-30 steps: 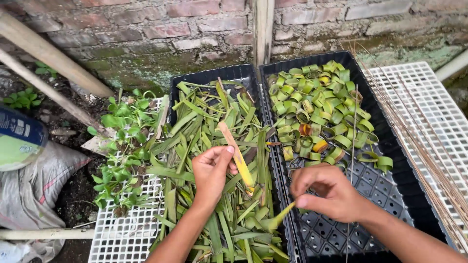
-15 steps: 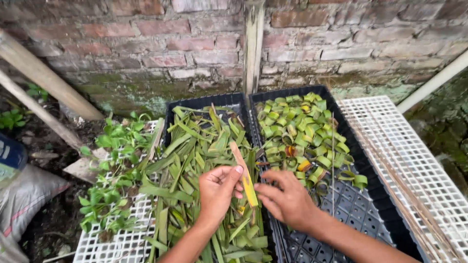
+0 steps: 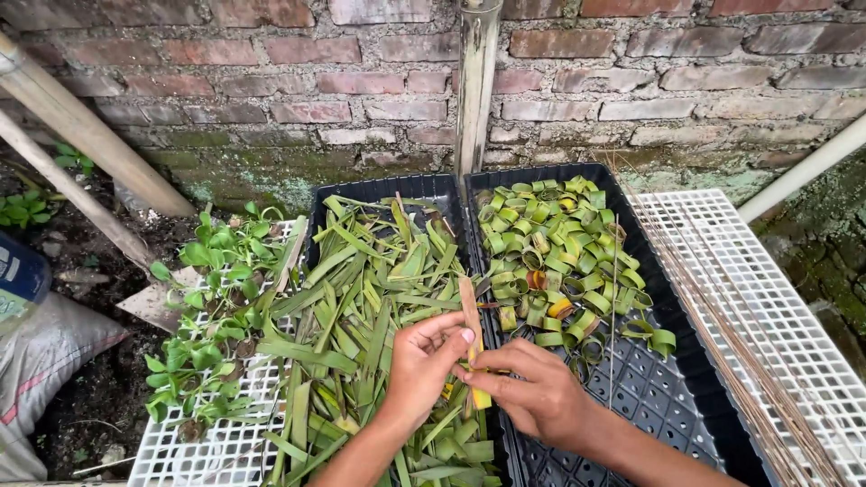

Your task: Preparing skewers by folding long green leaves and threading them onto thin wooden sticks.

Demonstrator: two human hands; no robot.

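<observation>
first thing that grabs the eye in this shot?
Both hands meet at bottom centre: the left hand and right hand pinch one upright yellowish leaf strip between them. Behind them sit two black trays side by side against the brick wall, the left tray heaped with loose green leaf strips, the right tray holding a cluster of rolled leaf rings.

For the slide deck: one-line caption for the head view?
Both hands, left and right, hold a leaf strip over black trays of cut leaves and leaf rings.
</observation>
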